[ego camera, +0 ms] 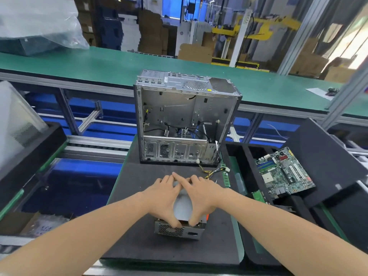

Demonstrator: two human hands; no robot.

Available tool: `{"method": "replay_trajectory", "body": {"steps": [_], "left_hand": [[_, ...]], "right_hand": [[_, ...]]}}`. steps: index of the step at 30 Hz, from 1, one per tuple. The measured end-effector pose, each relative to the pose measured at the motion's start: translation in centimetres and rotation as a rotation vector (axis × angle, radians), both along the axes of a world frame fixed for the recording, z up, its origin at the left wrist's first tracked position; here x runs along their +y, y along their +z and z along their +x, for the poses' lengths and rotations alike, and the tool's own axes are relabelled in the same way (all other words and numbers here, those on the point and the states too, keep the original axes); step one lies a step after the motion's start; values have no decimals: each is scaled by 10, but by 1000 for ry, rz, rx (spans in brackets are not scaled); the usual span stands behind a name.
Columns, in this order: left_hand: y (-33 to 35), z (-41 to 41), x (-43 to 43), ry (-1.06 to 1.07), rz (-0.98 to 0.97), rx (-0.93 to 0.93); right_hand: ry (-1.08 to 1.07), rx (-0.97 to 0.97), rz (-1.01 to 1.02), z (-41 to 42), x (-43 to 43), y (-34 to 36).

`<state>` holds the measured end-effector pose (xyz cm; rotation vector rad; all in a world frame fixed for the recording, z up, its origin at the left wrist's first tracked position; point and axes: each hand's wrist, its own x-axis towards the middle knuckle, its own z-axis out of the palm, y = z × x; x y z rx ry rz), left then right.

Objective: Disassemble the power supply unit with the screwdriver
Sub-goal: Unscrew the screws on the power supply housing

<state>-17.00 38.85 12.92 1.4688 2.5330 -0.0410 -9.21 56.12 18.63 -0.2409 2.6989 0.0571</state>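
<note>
A grey metal power supply unit lies on the black foam mat, its vented end with a socket facing me. My left hand grips its top and left side, thumb down over the near edge. My right hand grips the top and right side, fingertips meeting the left hand's at the far end. Yellow and black cables run from the unit's far side toward the case. No screwdriver is in sight; something orange peeks out under my right hand.
An open, emptied computer case stands upright at the mat's far edge. To the right, a green motherboard leans in a black foam tray. A green conveyor bench runs behind. A bagged case sits at left.
</note>
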Motion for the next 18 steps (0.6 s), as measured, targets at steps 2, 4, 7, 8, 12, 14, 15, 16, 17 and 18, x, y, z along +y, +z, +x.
{"method": "replay_trajectory", "body": {"steps": [2,4,7,8,12,14,15,16,17,18], "left_hand": [[1,-4,-8,-26,36,-48],[0,-8,-21,-49,112,-153],[1,-11,-37,-3,252,-314],[1,-12,-41,23,283,-343],[-3,-14,-47,72,325,-432],[-8,-12,-49,90,380,-482],[-10,-10,-51,121,420,-515],[-13,-8,-52,160,461,-555],[-16,-6,-54,199,493,-598],[-20,-4,-55,231,512,-643]], "right_hand": [[-7,20,6,2,-2,0],[8,70,21,8,-3,-4],[-5,57,5,7,0,-1],[-22,34,-15,4,1,2],[-41,6,-36,-1,1,11],[-39,14,-31,-1,2,13],[-36,13,-29,-1,3,14],[-31,12,-26,-1,3,15],[-25,15,-23,-2,3,16],[-19,19,-17,-1,2,16]]}}
